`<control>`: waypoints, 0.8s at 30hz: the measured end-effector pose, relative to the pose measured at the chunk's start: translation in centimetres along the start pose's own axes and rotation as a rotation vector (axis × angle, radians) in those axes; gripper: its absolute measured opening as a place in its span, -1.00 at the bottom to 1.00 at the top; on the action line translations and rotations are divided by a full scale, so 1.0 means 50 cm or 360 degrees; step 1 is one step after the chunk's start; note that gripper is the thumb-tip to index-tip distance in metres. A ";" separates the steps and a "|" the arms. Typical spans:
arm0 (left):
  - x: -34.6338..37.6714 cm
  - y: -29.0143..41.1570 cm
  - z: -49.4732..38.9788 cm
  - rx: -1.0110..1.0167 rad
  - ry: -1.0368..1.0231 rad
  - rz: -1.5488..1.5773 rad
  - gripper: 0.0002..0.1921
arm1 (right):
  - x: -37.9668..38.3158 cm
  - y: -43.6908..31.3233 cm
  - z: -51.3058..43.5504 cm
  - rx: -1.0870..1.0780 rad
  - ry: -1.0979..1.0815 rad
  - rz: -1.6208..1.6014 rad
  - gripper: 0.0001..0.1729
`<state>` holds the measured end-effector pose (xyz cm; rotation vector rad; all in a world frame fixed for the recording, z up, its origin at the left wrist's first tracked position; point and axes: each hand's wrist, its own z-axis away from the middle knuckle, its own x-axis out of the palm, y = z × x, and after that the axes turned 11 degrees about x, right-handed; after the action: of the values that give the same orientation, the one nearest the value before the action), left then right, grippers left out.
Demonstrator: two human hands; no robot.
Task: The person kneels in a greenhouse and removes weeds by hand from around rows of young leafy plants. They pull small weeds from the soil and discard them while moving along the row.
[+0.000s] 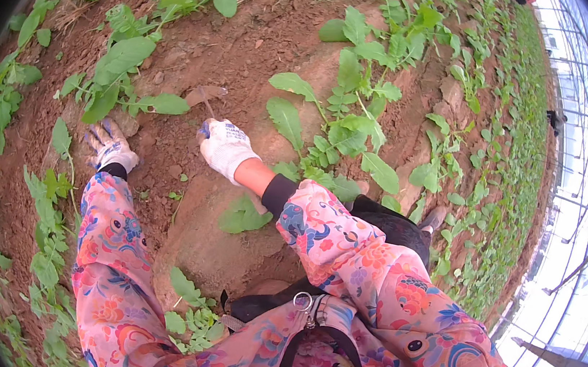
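My right hand (226, 146), in a white knit work glove with printing on its back, grips a small hand hoe (207, 98). The hoe's thin shaft and muddy blade reach away from the fist over the reddish-brown soil (166, 161); its handle is hidden in the glove. To the left, my left hand (110, 146) wears a matching, soil-stained glove. Its fingers are spread at the ground, just below a leafy green plant (116, 73), with nothing seen in them. A lone leaf (244, 215) lies beneath my right wrist.
Lobed-leaf plants (351, 130) grow in a row to the right. Another row (49, 253) runs along the left. My shoe (434, 218) rests among plants at right. Beyond the far rows rises a greenhouse frame (584, 162) with pale covering.
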<state>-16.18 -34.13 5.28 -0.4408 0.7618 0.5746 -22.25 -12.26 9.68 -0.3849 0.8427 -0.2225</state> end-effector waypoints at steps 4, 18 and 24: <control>0.027 -0.002 -0.021 -0.0020 0.0089 -0.0112 0.23 | -0.173 -0.015 0.042 -0.0178 0.0078 -0.0061 -0.68; 0.163 0.022 0.170 0.0398 0.0686 -0.0339 0.01 | -0.544 0.559 0.617 0.0591 0.1340 -0.0330 -0.62; 0.296 0.039 0.411 0.1467 0.1652 -0.0049 -0.18 | -0.364 0.978 0.858 0.1520 0.1617 -0.0752 -0.64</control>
<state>1.84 -16.30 7.23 0.1618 1.8824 -0.1320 0.51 48.78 27.57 0.5063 1.4950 -1.2739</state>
